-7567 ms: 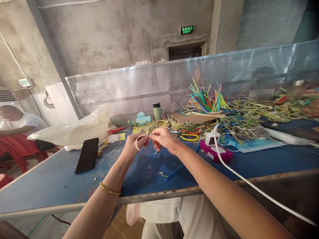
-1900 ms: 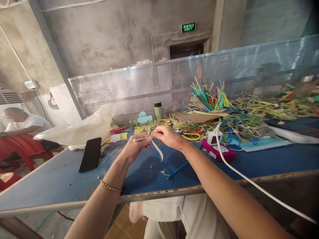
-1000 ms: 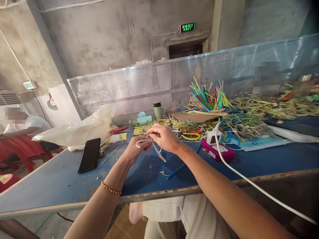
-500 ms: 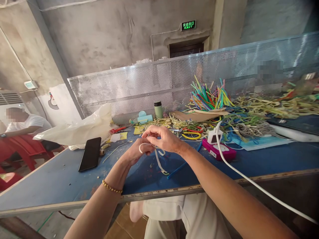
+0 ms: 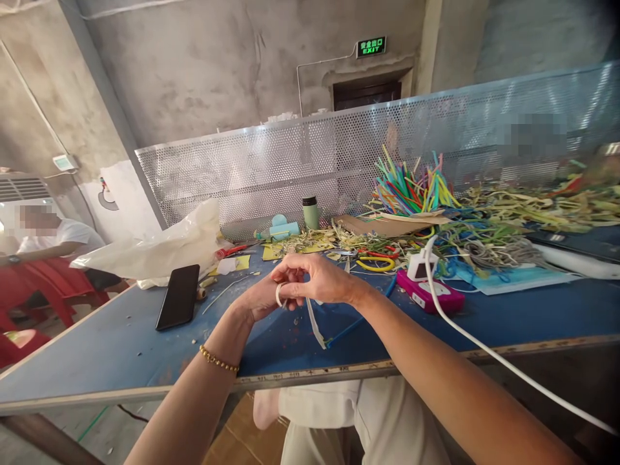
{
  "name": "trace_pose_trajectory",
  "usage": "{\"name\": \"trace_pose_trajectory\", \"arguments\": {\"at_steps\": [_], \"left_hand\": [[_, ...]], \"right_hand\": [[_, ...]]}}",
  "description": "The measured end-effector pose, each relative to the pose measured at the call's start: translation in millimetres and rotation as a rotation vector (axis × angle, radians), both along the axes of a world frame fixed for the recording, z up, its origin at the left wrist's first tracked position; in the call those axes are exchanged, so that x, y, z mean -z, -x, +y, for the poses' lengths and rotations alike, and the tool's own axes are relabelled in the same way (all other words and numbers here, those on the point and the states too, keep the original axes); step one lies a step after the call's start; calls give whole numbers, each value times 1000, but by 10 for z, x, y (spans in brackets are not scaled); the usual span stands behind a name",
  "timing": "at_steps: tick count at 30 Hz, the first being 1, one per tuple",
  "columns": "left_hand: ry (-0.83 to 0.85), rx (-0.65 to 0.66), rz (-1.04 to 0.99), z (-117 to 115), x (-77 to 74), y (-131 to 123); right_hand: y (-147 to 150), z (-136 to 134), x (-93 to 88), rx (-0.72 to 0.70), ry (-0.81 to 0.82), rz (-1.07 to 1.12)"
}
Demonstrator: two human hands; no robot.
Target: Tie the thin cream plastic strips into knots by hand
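Note:
My left hand [image 5: 264, 296] and my right hand [image 5: 314, 278] meet just above the blue table. A thin white strip [image 5: 316, 324] is looped about the fingers of my left hand, and its tail hangs down to the right. Fingers of both hands are closed on the strip, and the right thumb and fingertips press close to the left fingers. The exact grip is partly hidden behind the right hand. Under the strip's lower end lies a thin blue rod [image 5: 358, 320]. A beaded bracelet [image 5: 217, 360] circles my left wrist.
A black phone [image 5: 177, 298] lies at left beside a plastic bag [image 5: 159, 245]. Behind my hands are yellow-handled scissors [image 5: 375, 264], plant scraps and a green bottle [image 5: 310, 213]. A magenta box [image 5: 431, 294] with a white cable stands at right, before colourful sticks [image 5: 411, 187]. A co-worker sits far left.
The right hand has turned and lowered over the left fingers. The white loop has drawn closer round them, and its hanging tail has shifted slightly right.

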State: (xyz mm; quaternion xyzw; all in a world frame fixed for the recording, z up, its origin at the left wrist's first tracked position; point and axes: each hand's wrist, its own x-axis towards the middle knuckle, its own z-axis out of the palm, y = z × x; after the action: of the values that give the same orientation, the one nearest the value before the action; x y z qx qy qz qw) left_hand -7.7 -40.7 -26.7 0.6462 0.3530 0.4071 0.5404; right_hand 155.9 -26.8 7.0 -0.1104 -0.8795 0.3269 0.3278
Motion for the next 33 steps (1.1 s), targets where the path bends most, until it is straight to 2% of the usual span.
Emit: {"name": "trace_pose_trajectory", "arguments": {"at_steps": [2,7,9,13,18,24,28,33], "left_hand": [[23,-10,-53,11,13,8],[59,-36,-81,-4,-11,3],[68,-41,-77,-24,-46,5],[103,27,-68,-41,-102,37],[108,73,-138,-24,-96,65],[84,-52,-205,18,-95,67],[79,-125,-258,50,-111,79],[54,-145,-282,64,-94,106]], "right_hand": [[3,-25,3,-33,18,-8],[32,66,36,23,-155,125],[18,132,29,58,-178,195],[-61,180,-39,171,-199,314],[-115,138,-97,248,-216,337],[-126,166,-68,311,-268,342],[-147,185,23,311,-413,301],[-163,164,130,315,-552,247]]}}
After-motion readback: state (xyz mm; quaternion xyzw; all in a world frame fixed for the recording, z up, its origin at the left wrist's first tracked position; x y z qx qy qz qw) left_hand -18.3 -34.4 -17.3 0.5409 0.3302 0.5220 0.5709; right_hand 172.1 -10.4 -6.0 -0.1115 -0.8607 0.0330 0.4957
